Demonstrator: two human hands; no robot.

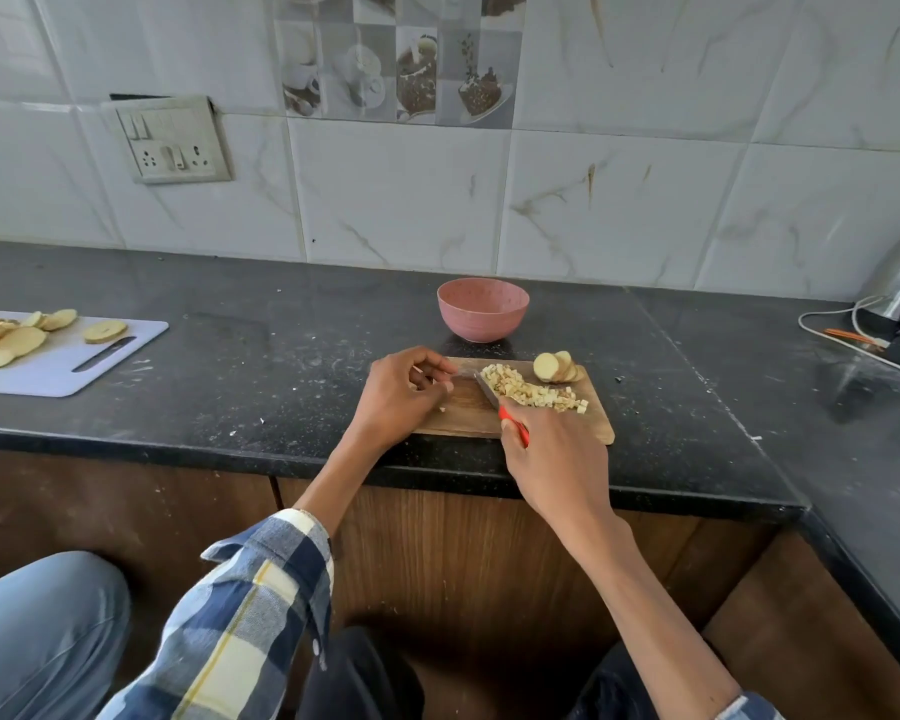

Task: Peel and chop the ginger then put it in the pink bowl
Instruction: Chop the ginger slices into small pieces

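Head view shows the right hand (552,454) gripping the red-handled knife (494,400) beside diced ginger (533,393) on the wooden board (598,426), left hand (404,394) loosely curled, holding nothing I can make out, so careless scraping could scatter cubes short of the pink bowl (482,309).

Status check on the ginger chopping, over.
Right hand grips red-handled knife; left hand curled, resting on wooden board. Diced ginger pile on board, slices uncut. Pink bowl unobstructed.

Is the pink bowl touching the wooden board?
Apart. The head view shows a strip of dark counter between the pink bowl and the wooden chopping board's far edge.
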